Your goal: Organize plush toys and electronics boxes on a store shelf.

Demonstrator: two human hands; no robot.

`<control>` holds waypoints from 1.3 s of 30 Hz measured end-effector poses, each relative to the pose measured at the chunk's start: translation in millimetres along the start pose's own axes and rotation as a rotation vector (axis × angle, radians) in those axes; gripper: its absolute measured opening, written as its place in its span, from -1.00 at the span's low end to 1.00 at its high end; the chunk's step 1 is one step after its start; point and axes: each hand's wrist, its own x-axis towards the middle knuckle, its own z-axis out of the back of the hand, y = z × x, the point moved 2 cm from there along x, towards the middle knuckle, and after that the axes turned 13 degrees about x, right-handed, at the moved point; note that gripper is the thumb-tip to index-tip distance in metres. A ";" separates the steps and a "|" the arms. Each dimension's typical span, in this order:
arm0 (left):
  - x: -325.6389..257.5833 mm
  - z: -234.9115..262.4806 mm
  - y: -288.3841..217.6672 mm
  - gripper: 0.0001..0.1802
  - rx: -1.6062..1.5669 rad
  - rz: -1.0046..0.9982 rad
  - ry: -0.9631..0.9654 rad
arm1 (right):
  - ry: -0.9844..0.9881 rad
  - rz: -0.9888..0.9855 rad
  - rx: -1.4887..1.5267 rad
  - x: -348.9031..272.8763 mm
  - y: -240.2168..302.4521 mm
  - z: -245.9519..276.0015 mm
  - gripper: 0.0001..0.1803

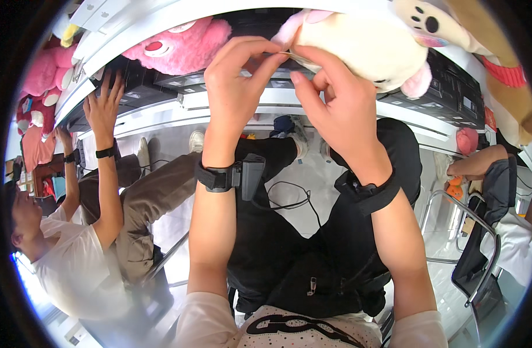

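Pinching a small flat tag (284,53) between thumb and forefinger of the left hand (237,78), fingers curled nearly closed. Gripping the same tag from the 3 o'clock side with the right hand (335,98), fingertips closed on it. Sitting at 12 o'clock, the tag running left to right, joined to a cream plush (370,49) lying lengthwise toward 2 o'clock. Resting at 11 o'clock on the shelf (161,23), a pink plush (185,49). Reaching up at 9 o'clock, another person's hand (103,107).

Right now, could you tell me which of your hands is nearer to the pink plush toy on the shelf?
Left. The left hand is just right of the pink plush toy; the right hand lies farther right.
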 end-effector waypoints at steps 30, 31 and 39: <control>-12.8 -48.2 -38.8 -0.53 0.034 0.093 0.053 | 0.224 0.531 0.145 -90.7 172.4 150.0 -0.74; -11.4 -39.0 -37.4 -0.54 0.032 0.104 0.055 | 0.029 0.575 0.147 -95.9 172.0 134.8 -0.73; -17.8 -24.6 -24.0 -0.71 0.058 0.076 0.086 | 0.027 0.293 0.349 -75.5 158.0 159.4 -0.85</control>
